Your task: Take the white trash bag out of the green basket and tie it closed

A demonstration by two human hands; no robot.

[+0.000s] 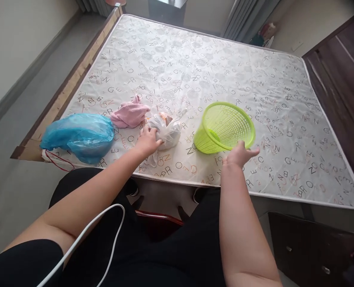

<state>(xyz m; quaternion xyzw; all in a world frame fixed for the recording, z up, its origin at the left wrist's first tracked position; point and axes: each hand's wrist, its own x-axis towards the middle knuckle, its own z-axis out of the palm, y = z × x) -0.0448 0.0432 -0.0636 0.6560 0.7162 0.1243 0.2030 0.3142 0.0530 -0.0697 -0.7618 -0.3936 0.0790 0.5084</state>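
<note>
My left hand (148,141) reaches to a knotted white plastic bag (170,135). Its fingers are spread against the bag's left side, with the thumb apart. Something orange and brown shows near the top of the bag. On the right, a lime-green mesh plastic basket (205,139) leans towards me with its mouth facing up and nothing visible inside. My right hand (238,155) is at the basket's near rim, its thumb pointing out to the right; the rim and palm partly hide its fingers. A crumpled pink towel (131,114) lies just beyond my left hand.
A full blue plastic bag (88,135) with a red drawstring lies at the left edge of the letter-printed mattress (212,75). A white cable (117,205) loops over my left arm and lap. A dark cabinet (308,247) stands at the lower right.
</note>
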